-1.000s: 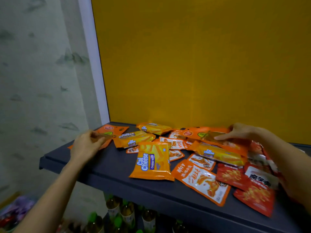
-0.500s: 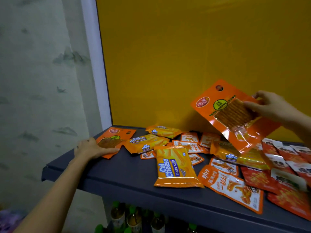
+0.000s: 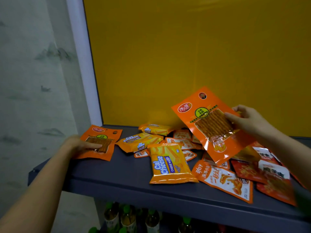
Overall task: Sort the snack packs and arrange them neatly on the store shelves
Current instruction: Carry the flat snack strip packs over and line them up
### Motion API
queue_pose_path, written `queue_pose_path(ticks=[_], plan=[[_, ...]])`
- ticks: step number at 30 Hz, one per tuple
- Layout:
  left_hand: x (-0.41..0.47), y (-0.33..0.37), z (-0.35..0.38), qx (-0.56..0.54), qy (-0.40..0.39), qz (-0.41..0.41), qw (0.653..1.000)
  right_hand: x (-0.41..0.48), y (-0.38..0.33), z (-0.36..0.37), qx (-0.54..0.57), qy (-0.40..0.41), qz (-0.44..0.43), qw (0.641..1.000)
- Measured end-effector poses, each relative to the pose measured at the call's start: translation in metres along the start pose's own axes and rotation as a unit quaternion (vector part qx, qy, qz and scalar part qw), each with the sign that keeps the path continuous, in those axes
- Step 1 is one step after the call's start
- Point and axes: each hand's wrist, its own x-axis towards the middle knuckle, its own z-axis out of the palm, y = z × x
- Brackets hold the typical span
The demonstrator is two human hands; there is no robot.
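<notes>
Sorting looks barely started. Most snack packs (image 3: pixel 182 142) lie jumbled over the middle and right of the shelf (image 3: pixel 117 174). The right hand (image 3: pixel 249 118) pinches one orange stick pack (image 3: pixel 208 125) by its right edge and holds it tilted in the air above the pile. The left hand (image 3: pixel 79 145) rests with fairly straight fingers on a matching pack (image 3: pixel 101 142) lying flat near the shelf's back left corner. Risks as I see them: that one-edge pinch on slick film could slip, and the front Cal Cheese pack (image 3: pixel 170 163) sits close to the front edge — one careless brush could send it down onto the bottles (image 3: pixel 127 217) below.
</notes>
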Motion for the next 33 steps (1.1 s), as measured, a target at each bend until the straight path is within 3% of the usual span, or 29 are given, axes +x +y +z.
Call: queue_pose_path(ticks=[6, 11, 14, 23, 33], plan=[[-0.001, -0.012, -0.011, -0.131, 0.029, -0.020, 0.991, -0.007, 0.003, -0.003, 0.072, -0.004, 0.029, 0.997], [-0.024, 0.011, -0.032, -0.263, 0.109, 0.091, 0.954, -0.016, 0.006, -0.024, 0.102, 0.018, 0.061, 0.993], [-0.049, 0.045, -0.033, -0.315, 0.111, 0.173, 0.927, -0.029, 0.011, -0.047, 0.126, 0.031, 0.086, 0.988], [-0.151, 0.185, 0.060, -0.403, -0.130, 0.264, 0.866, -0.090, 0.045, -0.165, 0.156, 0.133, 0.144, 0.968], [-0.342, 0.304, 0.232, -0.378, -0.348, 0.301, 0.803, -0.208, 0.108, -0.351, 0.108, 0.268, 0.223, 0.931]])
